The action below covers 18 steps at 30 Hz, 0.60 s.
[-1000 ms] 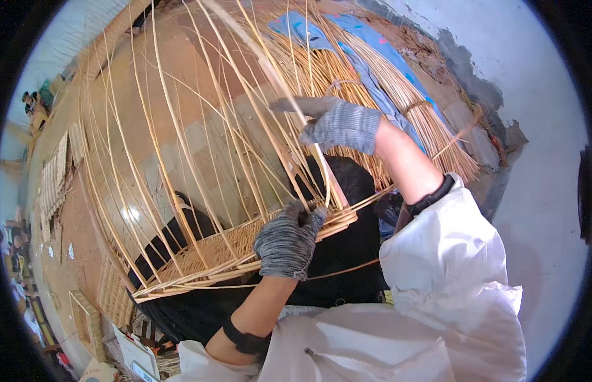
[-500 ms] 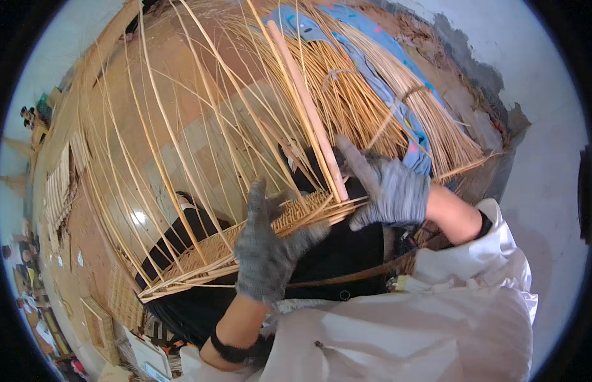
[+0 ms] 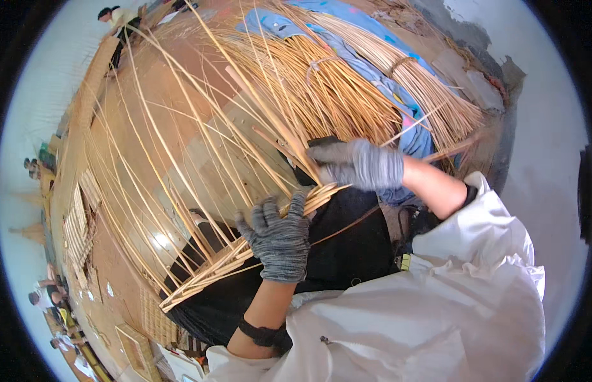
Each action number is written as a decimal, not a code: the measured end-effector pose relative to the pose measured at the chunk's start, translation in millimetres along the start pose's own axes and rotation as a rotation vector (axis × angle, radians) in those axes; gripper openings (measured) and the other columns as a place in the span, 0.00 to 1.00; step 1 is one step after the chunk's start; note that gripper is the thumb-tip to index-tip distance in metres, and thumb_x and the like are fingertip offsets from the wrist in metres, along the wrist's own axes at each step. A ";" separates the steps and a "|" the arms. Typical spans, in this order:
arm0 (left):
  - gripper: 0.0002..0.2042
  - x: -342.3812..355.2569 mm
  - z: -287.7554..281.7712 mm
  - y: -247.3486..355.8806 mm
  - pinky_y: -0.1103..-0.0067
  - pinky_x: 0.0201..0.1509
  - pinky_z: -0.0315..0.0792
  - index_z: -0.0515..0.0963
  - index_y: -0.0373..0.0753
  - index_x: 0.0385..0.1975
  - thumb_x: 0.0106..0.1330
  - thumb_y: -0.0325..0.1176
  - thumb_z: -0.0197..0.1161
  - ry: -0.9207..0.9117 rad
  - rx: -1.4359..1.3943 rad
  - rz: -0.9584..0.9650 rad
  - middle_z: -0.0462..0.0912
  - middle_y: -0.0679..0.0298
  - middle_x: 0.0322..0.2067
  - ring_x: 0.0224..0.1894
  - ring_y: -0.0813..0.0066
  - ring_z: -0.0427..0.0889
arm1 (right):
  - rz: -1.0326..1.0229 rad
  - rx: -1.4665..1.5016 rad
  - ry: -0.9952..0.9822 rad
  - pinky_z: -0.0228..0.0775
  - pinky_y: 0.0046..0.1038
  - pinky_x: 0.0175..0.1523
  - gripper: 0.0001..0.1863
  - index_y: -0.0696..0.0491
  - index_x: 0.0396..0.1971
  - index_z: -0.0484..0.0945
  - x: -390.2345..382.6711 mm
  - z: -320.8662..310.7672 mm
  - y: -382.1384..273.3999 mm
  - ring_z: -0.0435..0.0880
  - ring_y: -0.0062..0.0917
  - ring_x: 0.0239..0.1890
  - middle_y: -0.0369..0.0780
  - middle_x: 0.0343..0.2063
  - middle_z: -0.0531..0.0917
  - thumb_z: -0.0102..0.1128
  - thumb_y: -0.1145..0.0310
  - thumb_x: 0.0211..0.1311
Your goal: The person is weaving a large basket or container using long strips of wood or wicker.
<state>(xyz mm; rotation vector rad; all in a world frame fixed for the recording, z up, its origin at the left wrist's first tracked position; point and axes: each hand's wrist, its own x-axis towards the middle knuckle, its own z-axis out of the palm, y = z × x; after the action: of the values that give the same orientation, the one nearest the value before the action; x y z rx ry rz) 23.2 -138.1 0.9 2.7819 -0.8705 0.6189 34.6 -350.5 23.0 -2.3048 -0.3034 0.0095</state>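
Observation:
A half-woven wicker piece [image 3: 210, 270] lies across my lap, its low woven band along the near edge. Long upright rods [image 3: 162, 130] fan away from it. My left hand [image 3: 280, 245], in a grey knit glove, rests on the band with its fingers spread. At the band's right end, my gloved right hand [image 3: 366, 167] is beside the base of a thick upright post [image 3: 267, 111]. Motion smears the right fingers, and I cannot make out whether they grip a rod. Short rod ends [image 3: 321, 196] stick out between the two hands.
Beyond my right hand lie a bundle of tan rods [image 3: 321, 83] and a paler bundle [image 3: 410, 67], on blue cloth [image 3: 404, 99]. A woven panel [image 3: 78, 219] is on the floor to the left. Other people [image 3: 121, 22] are farther off.
The wicker piece has turned and its post leans farther left. My left hand has shifted right along the band, fingers spreading over it. My right hand has moved up and left, its pointing finger lowered.

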 end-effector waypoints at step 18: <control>0.17 11.5 11.4 11.7 0.69 0.35 0.72 0.71 0.38 0.38 0.50 0.39 0.60 -0.194 -0.202 0.211 0.75 0.58 0.31 0.36 0.62 0.75 | 0.413 0.323 -0.198 0.68 0.27 0.37 0.21 0.55 0.36 0.76 22.4 10.7 -5.3 0.77 0.27 0.29 0.43 0.28 0.79 0.63 0.56 0.45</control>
<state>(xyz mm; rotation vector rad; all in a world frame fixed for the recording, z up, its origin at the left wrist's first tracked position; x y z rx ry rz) 28.8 -156.5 -4.0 2.6183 -1.2047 0.2718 54.1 -334.4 21.5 -2.0074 0.0770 0.4630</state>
